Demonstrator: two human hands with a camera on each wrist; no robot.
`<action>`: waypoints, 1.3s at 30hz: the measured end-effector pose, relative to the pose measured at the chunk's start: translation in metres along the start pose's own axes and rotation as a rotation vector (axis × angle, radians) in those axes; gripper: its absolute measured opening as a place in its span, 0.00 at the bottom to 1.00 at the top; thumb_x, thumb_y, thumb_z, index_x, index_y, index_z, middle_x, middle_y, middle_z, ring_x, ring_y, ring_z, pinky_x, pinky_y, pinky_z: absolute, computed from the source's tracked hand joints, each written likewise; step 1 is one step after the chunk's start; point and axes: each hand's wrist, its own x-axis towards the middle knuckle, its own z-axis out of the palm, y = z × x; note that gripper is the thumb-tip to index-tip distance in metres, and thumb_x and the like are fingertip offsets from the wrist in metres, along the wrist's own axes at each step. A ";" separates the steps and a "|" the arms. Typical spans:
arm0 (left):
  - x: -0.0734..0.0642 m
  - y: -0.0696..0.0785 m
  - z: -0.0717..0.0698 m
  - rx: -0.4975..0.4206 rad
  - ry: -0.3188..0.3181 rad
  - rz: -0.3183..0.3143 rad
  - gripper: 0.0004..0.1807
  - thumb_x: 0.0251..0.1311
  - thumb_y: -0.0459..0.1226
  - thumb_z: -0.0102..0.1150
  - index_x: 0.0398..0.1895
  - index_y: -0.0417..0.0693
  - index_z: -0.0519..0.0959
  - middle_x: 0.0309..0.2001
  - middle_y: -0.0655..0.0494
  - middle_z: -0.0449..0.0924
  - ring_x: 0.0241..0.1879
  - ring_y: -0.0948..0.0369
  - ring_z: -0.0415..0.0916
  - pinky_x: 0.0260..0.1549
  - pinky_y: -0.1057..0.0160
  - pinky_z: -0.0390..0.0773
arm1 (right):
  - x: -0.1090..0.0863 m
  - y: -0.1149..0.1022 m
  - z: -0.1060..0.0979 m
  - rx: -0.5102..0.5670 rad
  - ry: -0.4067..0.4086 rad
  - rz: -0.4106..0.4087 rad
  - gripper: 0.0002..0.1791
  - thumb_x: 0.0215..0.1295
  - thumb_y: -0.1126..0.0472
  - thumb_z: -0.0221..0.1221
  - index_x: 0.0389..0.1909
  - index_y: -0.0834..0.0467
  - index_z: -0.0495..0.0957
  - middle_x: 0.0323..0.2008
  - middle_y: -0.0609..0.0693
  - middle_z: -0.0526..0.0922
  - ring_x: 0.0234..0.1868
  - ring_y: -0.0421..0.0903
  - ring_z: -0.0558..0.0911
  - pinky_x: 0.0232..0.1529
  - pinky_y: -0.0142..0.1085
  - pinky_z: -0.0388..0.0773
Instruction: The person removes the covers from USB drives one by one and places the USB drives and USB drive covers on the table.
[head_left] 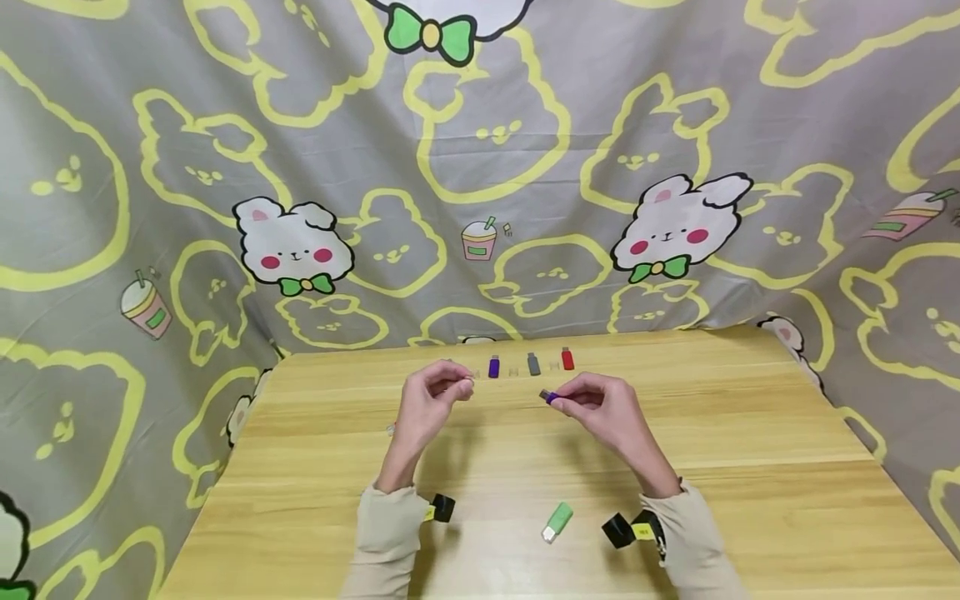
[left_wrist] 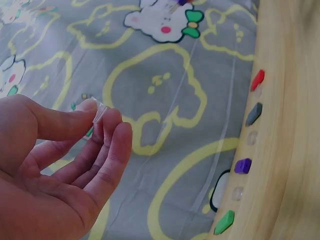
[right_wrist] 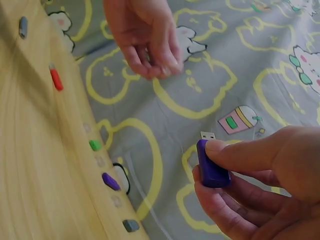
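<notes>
My left hand (head_left: pixel 431 400) pinches a small clear plastic cap (left_wrist: pixel 100 111) between thumb and fingertips, raised over the table. Level with it, my right hand (head_left: pixel 603 408) holds a purple USB flash drive (right_wrist: pixel 214 167) by its body. The drive's bare metal plug (right_wrist: pixel 207 135) points away from the fingers, toward the left hand. A gap separates cap and drive in the head view. Beyond the hands, a row on the table has another purple drive (head_left: pixel 493 367), a grey drive (head_left: pixel 533 364) and a red drive (head_left: pixel 567 359). Clear caps (head_left: pixel 513 372) lie between them.
A green drive (left_wrist: pixel 225 222) ends the row, hidden behind my left hand in the head view. Another green drive (head_left: pixel 558 522) lies nearer me, between the forearms. Leftward on the table are a red drive (right_wrist: pixel 56 78) and a grey drive (right_wrist: pixel 23 27). A patterned curtain (head_left: pixel 525 283) borders the table.
</notes>
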 end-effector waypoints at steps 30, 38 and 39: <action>-0.009 0.023 0.003 0.047 -0.101 -0.023 0.03 0.62 0.21 0.65 0.38 0.28 0.83 0.36 0.34 0.85 0.35 0.43 0.84 0.40 0.47 0.86 | 0.044 0.083 -0.011 -0.268 0.102 0.299 0.09 0.61 0.60 0.73 0.36 0.63 0.88 0.30 0.53 0.89 0.32 0.46 0.83 0.37 0.37 0.74; -0.009 0.023 0.003 0.040 -0.129 -0.025 0.03 0.62 0.21 0.64 0.38 0.26 0.82 0.36 0.32 0.84 0.37 0.37 0.83 0.41 0.44 0.85 | 0.045 0.083 -0.007 -0.393 0.074 0.279 0.09 0.61 0.59 0.72 0.32 0.62 0.89 0.28 0.52 0.89 0.30 0.49 0.82 0.32 0.39 0.74; -0.009 0.023 0.003 0.042 -0.131 -0.022 0.03 0.62 0.21 0.64 0.38 0.26 0.82 0.36 0.32 0.84 0.37 0.37 0.83 0.41 0.44 0.85 | 0.045 0.083 -0.006 -0.403 0.074 0.272 0.08 0.61 0.59 0.72 0.31 0.62 0.89 0.28 0.52 0.89 0.30 0.49 0.82 0.32 0.39 0.74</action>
